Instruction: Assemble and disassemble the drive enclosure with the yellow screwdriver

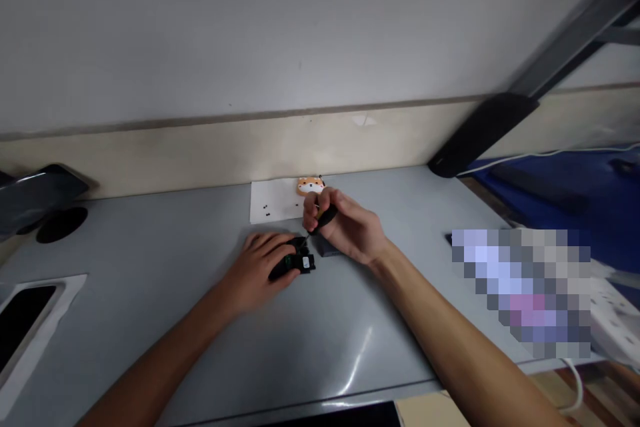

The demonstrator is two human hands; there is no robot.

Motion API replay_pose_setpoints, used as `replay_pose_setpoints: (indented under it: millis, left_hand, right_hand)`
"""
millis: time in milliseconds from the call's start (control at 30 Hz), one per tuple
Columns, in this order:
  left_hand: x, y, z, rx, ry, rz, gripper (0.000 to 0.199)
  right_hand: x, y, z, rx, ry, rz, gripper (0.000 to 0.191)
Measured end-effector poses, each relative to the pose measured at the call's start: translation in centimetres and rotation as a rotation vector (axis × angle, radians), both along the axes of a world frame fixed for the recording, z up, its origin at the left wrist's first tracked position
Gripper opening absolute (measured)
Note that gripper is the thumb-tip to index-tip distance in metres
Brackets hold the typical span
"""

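A flat cream slab (430, 410) is lying at bottom centre-right; mid-frame, the left hand (260, 267) is clasping a black plastic device (297, 263), apparently steadying it beneath the black-and-yellow screwdriver (327, 216) the right hand (357, 230) is gripping.

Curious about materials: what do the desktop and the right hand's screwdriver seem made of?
Desktop: perhaps laminate or painted metal, smooth and glossy by its reflected streak. Screwdriver: probably plastic or rubber handle, black and yellow, finish unclear; thin shaft suggests metal.
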State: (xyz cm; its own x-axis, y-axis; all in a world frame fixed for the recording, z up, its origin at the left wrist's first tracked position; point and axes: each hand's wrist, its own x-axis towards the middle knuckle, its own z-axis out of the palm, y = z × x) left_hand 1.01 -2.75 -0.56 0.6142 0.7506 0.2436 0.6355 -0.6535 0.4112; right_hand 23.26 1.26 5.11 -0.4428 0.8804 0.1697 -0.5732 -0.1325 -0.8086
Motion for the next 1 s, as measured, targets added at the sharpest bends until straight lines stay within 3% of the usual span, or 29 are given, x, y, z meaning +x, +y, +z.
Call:
replay_pose_setpoints:
  millis: [133, 533, 767, 1000]
  left_hand:
    - [0.0, 0.1, 0.0, 0.005, 0.001, -0.004, 0.024]
    - [0.0, 0.2, 0.2, -0.011, -0.005, 0.007, 0.021]
    - [-0.1, 0.1, 0.0, 0.008, 0.004, 0.003, 0.022]
    - [-0.2, 0.2, -0.2, 0.016, 0.0, -0.001, 0.023]
  right_hand:
    - [-0.2, -0.2, -0.1, 0.034, -0.013, -0.001, 0.039]
    - [-1.2, -0.5, 0.3, 0.075, -0.127, -0.203, 0.042]
    - [-0.1, -0.6, 1.1, 0.044, -0.15, -0.028, 0.038]
    - [0.1, -0.4, 0.4, 0.09, -0.036, -0.033, 0.029]
